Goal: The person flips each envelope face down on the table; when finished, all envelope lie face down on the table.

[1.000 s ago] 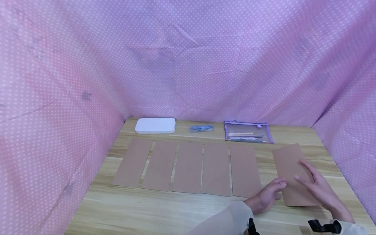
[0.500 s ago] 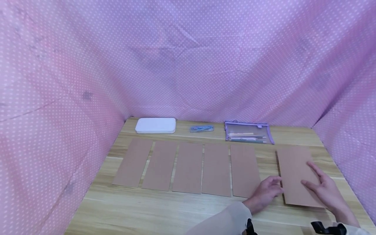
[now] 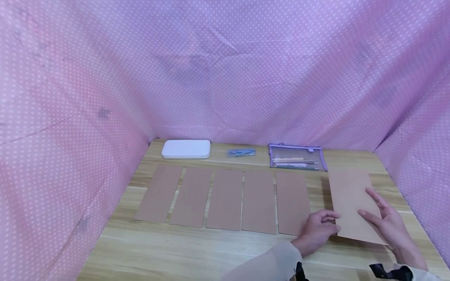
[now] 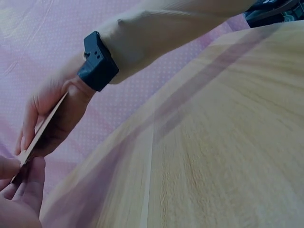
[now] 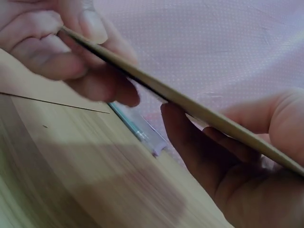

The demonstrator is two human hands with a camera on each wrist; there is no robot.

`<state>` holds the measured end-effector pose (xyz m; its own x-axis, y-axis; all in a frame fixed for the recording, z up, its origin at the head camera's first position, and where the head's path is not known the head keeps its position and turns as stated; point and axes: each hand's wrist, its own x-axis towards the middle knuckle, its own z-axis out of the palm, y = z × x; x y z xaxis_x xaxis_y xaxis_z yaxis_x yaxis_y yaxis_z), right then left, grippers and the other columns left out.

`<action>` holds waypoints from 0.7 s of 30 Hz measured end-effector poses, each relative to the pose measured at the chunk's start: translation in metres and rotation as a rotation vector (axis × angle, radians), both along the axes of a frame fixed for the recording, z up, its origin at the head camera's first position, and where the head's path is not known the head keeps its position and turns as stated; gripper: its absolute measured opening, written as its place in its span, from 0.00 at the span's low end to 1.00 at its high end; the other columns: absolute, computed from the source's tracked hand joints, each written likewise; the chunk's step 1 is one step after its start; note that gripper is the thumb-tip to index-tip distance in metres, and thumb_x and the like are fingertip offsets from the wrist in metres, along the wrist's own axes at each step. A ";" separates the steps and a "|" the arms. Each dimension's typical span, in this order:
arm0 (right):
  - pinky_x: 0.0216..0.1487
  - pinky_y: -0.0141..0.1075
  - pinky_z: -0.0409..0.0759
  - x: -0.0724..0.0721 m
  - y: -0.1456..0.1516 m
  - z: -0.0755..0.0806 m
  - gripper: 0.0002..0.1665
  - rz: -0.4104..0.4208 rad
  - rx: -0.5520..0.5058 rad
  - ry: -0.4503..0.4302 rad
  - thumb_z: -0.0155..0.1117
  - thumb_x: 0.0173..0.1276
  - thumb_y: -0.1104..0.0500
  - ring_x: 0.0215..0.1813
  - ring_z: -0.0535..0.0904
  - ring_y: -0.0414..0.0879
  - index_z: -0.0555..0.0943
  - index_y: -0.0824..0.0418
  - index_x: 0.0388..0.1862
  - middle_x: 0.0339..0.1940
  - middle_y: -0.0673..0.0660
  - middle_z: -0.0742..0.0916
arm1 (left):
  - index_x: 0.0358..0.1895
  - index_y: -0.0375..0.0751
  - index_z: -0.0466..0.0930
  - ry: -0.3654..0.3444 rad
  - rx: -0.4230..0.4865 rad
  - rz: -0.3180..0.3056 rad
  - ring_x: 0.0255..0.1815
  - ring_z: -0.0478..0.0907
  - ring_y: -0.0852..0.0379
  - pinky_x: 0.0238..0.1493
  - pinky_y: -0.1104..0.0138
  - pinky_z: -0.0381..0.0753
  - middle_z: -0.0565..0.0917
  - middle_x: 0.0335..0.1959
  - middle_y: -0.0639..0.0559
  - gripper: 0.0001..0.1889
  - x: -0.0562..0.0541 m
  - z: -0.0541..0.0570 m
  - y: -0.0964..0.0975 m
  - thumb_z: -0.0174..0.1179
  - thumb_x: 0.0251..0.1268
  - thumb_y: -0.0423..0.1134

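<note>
In the head view a thin brown cardboard sheet [image 3: 353, 203] is held above the table at the right, its shadow falling to its left. My left hand [image 3: 318, 230] pinches its left edge near the bottom, thumb above and fingers below in the right wrist view. My right hand [image 3: 390, 224] grips the right side. Seen edge-on in the right wrist view, the sheet [image 5: 190, 107] runs slantwise between both hands. The left wrist view shows the sheet [image 4: 45, 128] between the hands too. Several matching brown sheets [image 3: 258, 201] lie in a row on the table.
Along the back of the wooden table [image 3: 175, 249] lie a white flat case [image 3: 186, 149], a small clear pack with blue items [image 3: 241, 152] and a purple-edged mesh pencil pouch [image 3: 297, 158] with several pens. Pink dotted cloth [image 3: 225, 78] surrounds the table.
The held sheet turned straighter, moved right, then came back slightly left and rose off the table. Both hands stay on it. The row of sheets has not moved.
</note>
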<state>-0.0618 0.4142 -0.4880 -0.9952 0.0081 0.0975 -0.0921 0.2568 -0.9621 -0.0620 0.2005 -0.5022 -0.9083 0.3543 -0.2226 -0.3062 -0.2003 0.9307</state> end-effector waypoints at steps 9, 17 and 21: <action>0.39 0.22 0.82 -0.001 -0.001 -0.003 0.44 0.088 -0.272 -0.015 0.49 0.72 0.77 0.52 0.81 0.24 0.54 0.50 0.82 0.75 0.32 0.67 | 0.45 0.41 0.87 0.010 -0.015 0.014 0.33 0.80 0.74 0.39 0.82 0.79 0.87 0.37 0.63 0.18 0.002 0.005 -0.001 0.65 0.52 0.20; 0.49 0.31 0.85 0.002 0.006 -0.008 0.46 0.296 -0.568 0.021 0.39 0.69 0.85 0.56 0.84 0.39 0.55 0.54 0.81 0.64 0.43 0.80 | 0.40 0.49 0.88 0.009 -0.138 0.097 0.39 0.82 0.74 0.40 0.81 0.80 0.88 0.39 0.63 0.18 0.002 0.007 -0.002 0.66 0.50 0.21; 0.54 0.27 0.83 0.008 0.009 -0.009 0.45 0.302 -0.529 0.006 0.40 0.69 0.85 0.58 0.83 0.35 0.61 0.54 0.79 0.64 0.41 0.81 | 0.39 0.53 0.88 -0.010 -0.163 0.128 0.36 0.81 0.74 0.38 0.81 0.80 0.88 0.37 0.65 0.19 0.000 0.008 -0.006 0.67 0.51 0.23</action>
<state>-0.0541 0.4233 -0.4967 -0.9605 -0.2252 0.1633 -0.0926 -0.2948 -0.9511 -0.0621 0.1949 -0.4944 -0.9408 0.1950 -0.2772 -0.2978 -0.0849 0.9509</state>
